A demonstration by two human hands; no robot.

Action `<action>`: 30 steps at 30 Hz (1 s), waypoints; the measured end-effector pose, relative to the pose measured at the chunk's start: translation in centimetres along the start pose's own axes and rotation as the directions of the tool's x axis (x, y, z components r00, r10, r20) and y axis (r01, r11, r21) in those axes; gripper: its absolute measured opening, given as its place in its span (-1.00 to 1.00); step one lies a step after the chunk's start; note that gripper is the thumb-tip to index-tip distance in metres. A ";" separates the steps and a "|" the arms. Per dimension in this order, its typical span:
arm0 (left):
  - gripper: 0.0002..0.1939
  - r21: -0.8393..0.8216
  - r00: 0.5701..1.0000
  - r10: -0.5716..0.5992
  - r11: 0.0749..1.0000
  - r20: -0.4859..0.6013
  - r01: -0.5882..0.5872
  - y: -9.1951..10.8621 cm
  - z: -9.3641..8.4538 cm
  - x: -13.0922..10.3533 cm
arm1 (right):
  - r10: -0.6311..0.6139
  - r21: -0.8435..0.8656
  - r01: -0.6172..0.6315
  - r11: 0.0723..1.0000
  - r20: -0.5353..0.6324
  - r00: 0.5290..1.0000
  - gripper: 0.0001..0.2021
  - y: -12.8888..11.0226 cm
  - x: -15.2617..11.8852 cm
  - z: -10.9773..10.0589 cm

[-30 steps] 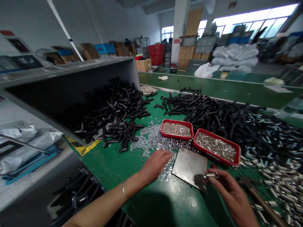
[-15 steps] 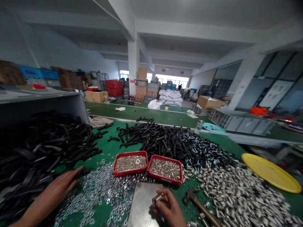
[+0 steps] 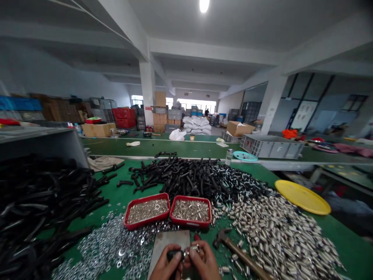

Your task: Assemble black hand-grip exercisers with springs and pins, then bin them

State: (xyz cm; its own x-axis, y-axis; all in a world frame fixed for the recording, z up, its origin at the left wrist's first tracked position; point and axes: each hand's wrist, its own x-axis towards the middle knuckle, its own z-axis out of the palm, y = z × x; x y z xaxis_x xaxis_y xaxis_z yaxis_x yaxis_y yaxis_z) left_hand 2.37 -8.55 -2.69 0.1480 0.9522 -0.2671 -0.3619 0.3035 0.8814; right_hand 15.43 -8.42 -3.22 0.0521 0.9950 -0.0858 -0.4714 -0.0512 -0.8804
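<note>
Over a flat metal plate, my two hands meet at the bottom middle of the view. My left hand pinches a black handle, part of which its fingers cover. A short, shiny metal spring with ribbed sides sits between the fingertips of my right hand. The spring and the end of the handle are close together; whether they touch I cannot tell. Just beyond the plate stand two red trays, one with small washers and one with small metal pins.
A hammer lies right of the plate, beside a wide heap of metal springs. Loose washers spread on the left. Black handles are piled behind the trays and at far left. A yellow lid rests on the right.
My left hand has come from the black pile at left to the plate, bringing a black handle. My right hand still holds the spring. The view has turned a little to the right.
</note>
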 end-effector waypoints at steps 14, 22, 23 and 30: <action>-0.56 0.121 0.869 -0.302 0.953 0.393 0.276 2.0 -0.3 -6.9 | 0.246 -0.247 -0.150 0.957 0.426 0.871 -0.71 -4.2 -2.5 -0.1; -0.66 -0.136 0.995 0.075 0.987 -0.058 -0.083 5.2 -1.4 -1.2 | -0.086 -0.910 0.407 0.078 0.400 0.912 -0.77 -5.2 2.8 -2.9; -0.63 -0.152 0.995 0.083 0.984 -0.064 -0.092 5.6 -1.5 -0.1 | -0.094 -0.906 0.415 -0.078 0.421 0.902 -0.76 -5.0 3.5 -2.8; -0.59 -0.258 0.992 0.091 0.960 -0.087 -0.110 3.4 -1.2 3.2 | -0.104 -0.817 0.328 -0.473 0.422 0.900 -0.80 -2.9 6.0 -0.6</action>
State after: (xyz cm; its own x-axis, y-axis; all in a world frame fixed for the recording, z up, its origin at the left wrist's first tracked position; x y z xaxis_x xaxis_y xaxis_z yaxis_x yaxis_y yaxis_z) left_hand 0.50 -4.43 -1.00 0.0337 0.9751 -0.2191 -0.6014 0.1949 0.7748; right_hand 17.62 -2.38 -1.49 -0.2757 0.9376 0.2117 0.9598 0.2805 0.0074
